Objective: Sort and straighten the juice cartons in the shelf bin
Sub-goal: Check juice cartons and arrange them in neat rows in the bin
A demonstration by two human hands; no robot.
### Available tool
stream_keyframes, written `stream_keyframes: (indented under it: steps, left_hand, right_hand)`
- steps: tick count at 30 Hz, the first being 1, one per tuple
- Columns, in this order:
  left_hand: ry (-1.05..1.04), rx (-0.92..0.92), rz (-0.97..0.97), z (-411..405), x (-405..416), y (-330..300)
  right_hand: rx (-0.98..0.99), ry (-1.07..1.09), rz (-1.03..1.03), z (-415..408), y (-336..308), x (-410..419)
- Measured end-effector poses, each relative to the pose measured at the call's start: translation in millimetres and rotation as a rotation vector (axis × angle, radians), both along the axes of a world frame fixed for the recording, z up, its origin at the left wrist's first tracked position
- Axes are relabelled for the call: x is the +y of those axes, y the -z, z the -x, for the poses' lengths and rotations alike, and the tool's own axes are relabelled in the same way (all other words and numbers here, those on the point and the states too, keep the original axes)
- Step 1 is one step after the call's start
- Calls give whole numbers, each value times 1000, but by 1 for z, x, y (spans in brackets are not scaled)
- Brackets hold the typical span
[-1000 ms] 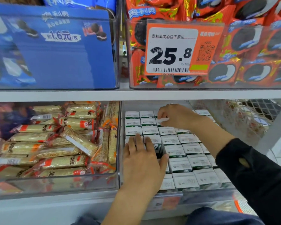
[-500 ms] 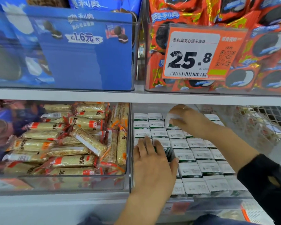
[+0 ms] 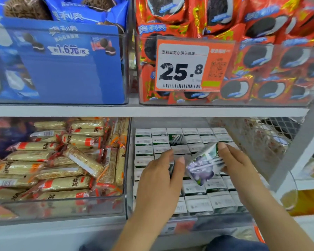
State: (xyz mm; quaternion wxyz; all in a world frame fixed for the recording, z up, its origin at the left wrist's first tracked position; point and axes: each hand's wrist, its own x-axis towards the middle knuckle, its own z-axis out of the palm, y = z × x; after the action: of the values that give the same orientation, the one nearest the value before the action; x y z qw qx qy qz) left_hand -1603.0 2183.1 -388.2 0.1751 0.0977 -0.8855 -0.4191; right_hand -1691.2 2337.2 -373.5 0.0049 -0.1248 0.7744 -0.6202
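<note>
juice cartons [image 3: 198, 189], small white-topped boxes with green sides, stand packed in rows inside the clear plastic shelf bin [image 3: 225, 225] on the lower shelf, right of centre. going left to right: at the far left of that shelf you have a clear bin of long tan snack bars in orange-ended wrappers [image 3: 62, 160], heaped at mixed angles. above it sits a blue cardboard cookie display box [image 3: 71, 69]. your left hand [image 3: 161, 180] lies over the front-left rows of cartons, palm down, fingers fairly straight and resting on their tops, gripping nothing. just right of it, one white and purple juice carton [image 3: 205, 164] is lifted clear of the rows and tilted on a slant, printed side up. your right hand [image 3: 234, 160] holds that carton, fingers curled round its far end. near the back rows one carton [image 3: 175, 139] shows its green side instead of its white top. above, an orange price tag reading 25.8 [image 3: 192, 67] hangs on a clear bin of red cookie packets [image 3: 270, 60]. wire mesh [image 3: 261, 138] closes the shelf at the right.
</note>
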Motion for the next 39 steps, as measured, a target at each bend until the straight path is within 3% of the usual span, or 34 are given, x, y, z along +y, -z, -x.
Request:
stream_keyframes:
  steps: [3, 5, 12, 17, 22, 30, 39]
  left_hand:
    - [96, 12, -331, -2, 4, -4]
    - [149, 2, -477, -1, 5, -6]
    - [256, -11, -610, 5, 11, -6]
    - [241, 61, -758, 5, 11, -8]
    - [157, 130, -854, 6, 7, -8]
    - [190, 196, -793, 6, 4, -8]
    - [64, 327, -502, 5, 4, -2]
  right_hand:
    - [-138, -49, 132, -2, 1, 0]
    - [-110, -56, 152, -2, -3, -1]
    - [69, -212, 129, -11, -3, -12]
    - [-96, -184, 328, -11, -8, -8]
    - [-100, -220, 272, -15, -8, -8]
    - [12, -331, 236, -20, -6, -10]
    - [151, -418, 259, -23, -9, -8]
